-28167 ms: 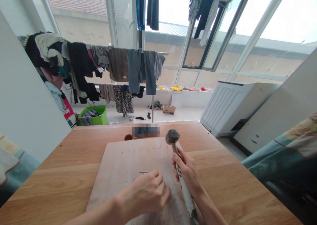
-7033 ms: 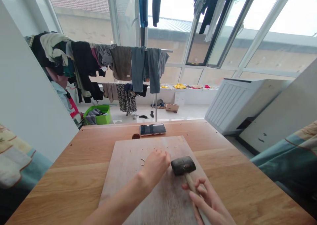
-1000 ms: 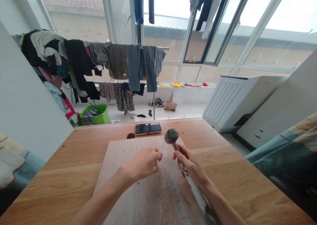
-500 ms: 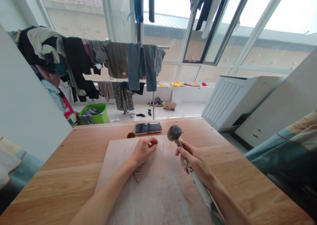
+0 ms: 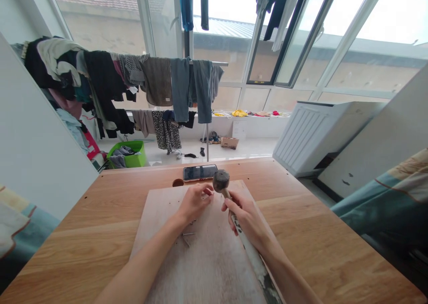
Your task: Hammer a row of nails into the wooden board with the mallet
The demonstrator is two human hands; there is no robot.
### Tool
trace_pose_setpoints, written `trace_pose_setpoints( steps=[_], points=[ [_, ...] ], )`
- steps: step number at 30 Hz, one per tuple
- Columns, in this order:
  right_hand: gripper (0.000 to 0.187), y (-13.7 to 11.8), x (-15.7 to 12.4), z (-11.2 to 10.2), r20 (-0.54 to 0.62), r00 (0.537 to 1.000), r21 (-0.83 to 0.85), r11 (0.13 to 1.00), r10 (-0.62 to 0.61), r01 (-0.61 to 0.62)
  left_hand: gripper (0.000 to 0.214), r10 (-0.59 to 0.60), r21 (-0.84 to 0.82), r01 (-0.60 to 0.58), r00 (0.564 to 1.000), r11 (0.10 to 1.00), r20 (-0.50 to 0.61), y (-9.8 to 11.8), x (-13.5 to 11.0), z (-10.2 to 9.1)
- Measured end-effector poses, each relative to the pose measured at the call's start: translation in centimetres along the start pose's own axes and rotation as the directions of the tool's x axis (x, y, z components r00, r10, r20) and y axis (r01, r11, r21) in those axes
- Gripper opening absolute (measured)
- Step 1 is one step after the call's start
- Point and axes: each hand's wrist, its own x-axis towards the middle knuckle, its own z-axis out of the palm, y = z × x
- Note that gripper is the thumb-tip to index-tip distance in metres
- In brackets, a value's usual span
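A pale wooden board point(image 5: 207, 264) lies on the wooden table point(image 5: 100, 223). My right hand point(image 5: 245, 219) is closed round the handle of a mallet, whose dark head point(image 5: 221, 180) is raised near the board's far edge. My left hand point(image 5: 194, 201) pinches a small nail upright on the board, just left of the mallet head; its fingertips are pressed together. A few loose nails point(image 5: 187, 236) lie on the board beside my left forearm. Small nail marks dot the board's far part.
A phone point(image 5: 199, 172) lies on the table beyond the board, with a round hole point(image 5: 178, 182) to its left. Farther off stand a rack of clothes point(image 5: 133, 90), a green basket point(image 5: 130, 154) and a white unit point(image 5: 314, 137). White panels flank both sides.
The mallet head has moved left and nearer to my left hand's fingertips. My left hand stayed near the board's far edge, pinching the nail.
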Motion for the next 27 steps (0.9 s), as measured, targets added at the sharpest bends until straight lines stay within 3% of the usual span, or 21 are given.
trace_pose_setpoints(
  steps=[16,19,21,23,25,27],
  points=[
    [0.022,0.9,-0.5,0.4,0.044,0.999,-0.031,0.999,0.02,-0.019,0.021,0.036,-0.025,-0.035,0.999,0.999,0.017,0.5,0.2,-0.3],
    [0.024,0.9,-0.5,0.4,0.05,0.999,-0.025,1.0,0.017,-0.016,0.018,0.049,0.02,-0.05,0.998,0.999,0.049,0.8,0.4,-1.4],
    [0.025,1.0,-0.4,0.3,0.045,0.999,-0.014,1.0,0.014,-0.013,0.015,0.013,0.145,-0.028,0.995,0.989,0.102,1.4,0.4,-3.3],
    [0.025,1.1,-0.4,0.2,0.033,0.999,-0.009,1.0,0.014,-0.013,0.011,-0.073,0.311,-0.005,0.968,0.95,0.238,2.2,0.3,-5.7],
    [0.023,1.3,-0.3,0.1,0.02,1.0,-0.008,1.0,0.014,-0.014,0.014,-0.2,0.458,-0.006,0.895,0.889,0.399,3.2,-0.1,-7.9],
    [0.023,1.3,-0.3,0.1,0.015,1.0,-0.008,1.0,0.012,-0.012,0.019,-0.302,0.572,-0.019,0.835,0.82,0.461,4.1,-0.7,-9.3]
  ],
)
